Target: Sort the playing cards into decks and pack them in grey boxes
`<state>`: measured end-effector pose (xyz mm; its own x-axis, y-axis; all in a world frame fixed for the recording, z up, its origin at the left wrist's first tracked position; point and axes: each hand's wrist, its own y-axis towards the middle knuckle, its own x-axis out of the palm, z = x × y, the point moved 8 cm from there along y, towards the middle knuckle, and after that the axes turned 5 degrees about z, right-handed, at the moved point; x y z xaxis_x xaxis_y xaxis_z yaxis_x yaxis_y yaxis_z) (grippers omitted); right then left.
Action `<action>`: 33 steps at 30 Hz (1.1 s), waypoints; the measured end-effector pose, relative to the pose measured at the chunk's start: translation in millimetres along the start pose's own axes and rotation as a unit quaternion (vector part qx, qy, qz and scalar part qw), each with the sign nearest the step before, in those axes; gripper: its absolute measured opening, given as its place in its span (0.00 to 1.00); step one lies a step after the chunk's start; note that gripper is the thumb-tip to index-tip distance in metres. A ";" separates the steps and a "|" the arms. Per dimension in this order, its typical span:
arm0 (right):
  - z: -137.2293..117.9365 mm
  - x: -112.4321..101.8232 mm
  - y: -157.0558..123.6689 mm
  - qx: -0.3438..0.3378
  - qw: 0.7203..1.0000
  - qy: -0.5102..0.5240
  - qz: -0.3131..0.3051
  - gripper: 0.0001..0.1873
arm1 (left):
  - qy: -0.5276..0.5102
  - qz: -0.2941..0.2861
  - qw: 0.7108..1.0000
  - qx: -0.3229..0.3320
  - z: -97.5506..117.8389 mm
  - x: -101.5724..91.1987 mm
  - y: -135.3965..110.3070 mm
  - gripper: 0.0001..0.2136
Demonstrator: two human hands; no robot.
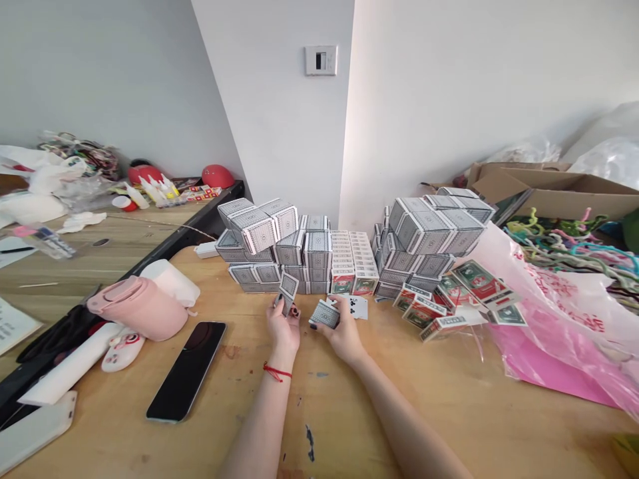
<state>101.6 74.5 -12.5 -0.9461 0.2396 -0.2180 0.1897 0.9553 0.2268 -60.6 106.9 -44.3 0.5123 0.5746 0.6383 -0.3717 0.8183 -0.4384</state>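
Left hand [283,327] is pinching a small packet of grey-backed playing cards [288,293], tilted upright between fingers and thumb; right hand [344,327] is gripping a second grey-backed packet [324,314] low over the desk [479,416], the hands sitting close but apart. One face-up club card [358,307] is lying just beside the right hand. Grey card stacks [304,249] are rising directly ahead, with a second pile [424,229] and red-and-green card boxes [449,303] crowding the right. Open wood is stretching toward the near desk edge, around both forearms; a black smartphone [187,371] and pink flask [137,307] are occupying the left
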 end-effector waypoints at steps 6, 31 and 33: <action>23.1 -19.8 0.1 0.134 0.960 0.241 0.049 0.18 | 0.087 0.053 0.982 0.159 13.4 -8.1 -16.6 0.12; 32.4 -29.9 0.4 0.188 0.888 0.414 0.074 0.20 | 0.245 -0.146 0.939 0.190 -2.3 25.3 -28.1 0.12; 33.7 -30.8 0.4 0.190 0.886 0.416 0.079 0.20 | 0.243 -0.144 0.940 0.189 -1.3 25.3 -27.3 0.12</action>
<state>139.6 73.4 -37.7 -0.7359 0.3165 0.5985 0.2631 0.9482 -0.1779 -36.4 99.1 -17.0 0.8932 0.3427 0.2910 -0.3649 0.9308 0.0238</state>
